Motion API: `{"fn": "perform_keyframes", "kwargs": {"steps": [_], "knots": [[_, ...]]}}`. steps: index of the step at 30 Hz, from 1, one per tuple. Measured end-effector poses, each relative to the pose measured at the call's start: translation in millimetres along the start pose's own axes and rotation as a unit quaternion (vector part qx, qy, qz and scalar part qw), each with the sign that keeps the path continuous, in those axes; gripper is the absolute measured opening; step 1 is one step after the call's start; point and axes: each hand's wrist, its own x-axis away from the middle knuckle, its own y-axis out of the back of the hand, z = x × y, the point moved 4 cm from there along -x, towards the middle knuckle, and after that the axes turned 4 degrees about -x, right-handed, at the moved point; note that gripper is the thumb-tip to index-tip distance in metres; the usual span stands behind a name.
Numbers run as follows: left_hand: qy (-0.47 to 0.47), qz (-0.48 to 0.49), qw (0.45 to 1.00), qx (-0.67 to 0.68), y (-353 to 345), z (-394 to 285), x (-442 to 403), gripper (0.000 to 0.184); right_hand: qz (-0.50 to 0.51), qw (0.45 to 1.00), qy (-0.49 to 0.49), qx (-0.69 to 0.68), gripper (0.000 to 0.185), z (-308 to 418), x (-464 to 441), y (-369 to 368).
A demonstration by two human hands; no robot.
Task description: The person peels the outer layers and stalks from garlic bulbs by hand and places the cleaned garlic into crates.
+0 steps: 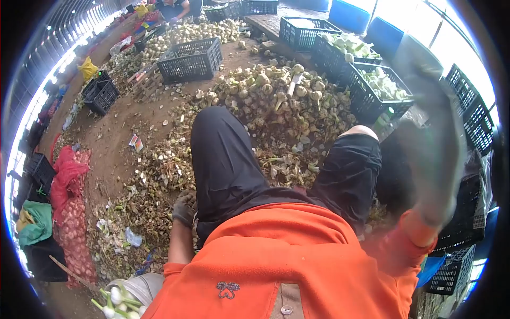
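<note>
My left hand (184,208), in a dark glove, is low beside my left knee, over the trimmed scraps (159,165); its fingers are mostly hidden. On the right, my right hand (422,80) is raised and heavily smeared by motion, near the crates at the upper right. Whether it holds anything cannot be made out. A heap of garlic bulbs (287,95) lies on the ground in front of my knees, one with a long pale stem on top. Pale trimmed pieces fill a black crate (366,106) to the right of the heap.
An upright black crate (191,63) stands beyond the heap. At the left are a smaller crate (101,94) and red net sacks (74,228). A bucket (149,284) with stemmed bulbs stands at the lower left. Another person (180,8) works at the top.
</note>
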Motion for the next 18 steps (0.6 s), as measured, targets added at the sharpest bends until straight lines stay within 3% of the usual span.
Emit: {"fn": "perform_keyframes", "kwargs": {"steps": [3, 6, 9, 11, 13, 15, 16, 17, 18], "knots": [[-0.038, 0.174, 0.981, -0.081, 21, 18, -43, 0.029, -0.093, 0.989, 0.101, 0.061, 0.042, 7, 9, 36], [-0.122, 0.173, 0.968, -0.137, 36, 35, -66, 0.024, -0.159, 0.976, 0.139, 0.061, 0.041, 1, 18, 64], [0.038, 0.139, 0.988, -0.065, 38, 42, -65, 0.023, -0.195, 0.967, 0.156, 0.056, 0.041, -5, 29, 78], [-0.098, 0.227, 0.964, -0.101, 30, 44, -61, 0.025, -0.209, 0.964, 0.157, 0.053, 0.041, -9, 33, 84], [-0.097, 0.237, 0.962, -0.098, 43, 54, -63, 0.026, -0.219, 0.962, 0.158, 0.050, 0.040, -13, 36, 88], [0.032, 0.181, 0.981, -0.054, 50, 58, -77, 0.026, -0.228, 0.959, 0.161, 0.050, 0.040, -14, 38, 93], [-0.123, 0.217, 0.951, -0.181, 48, 48, -76, 0.027, -0.233, 0.958, 0.158, 0.052, 0.040, -15, 39, 95], [-0.269, 0.242, 0.882, -0.302, 48, 44, -68, 0.028, -0.234, 0.958, 0.156, 0.052, 0.040, -17, 40, 97], [-0.298, 0.245, 0.857, -0.341, 49, 49, -68, 0.028, -0.239, 0.957, 0.157, 0.053, 0.040, -18, 41, 100]]}}
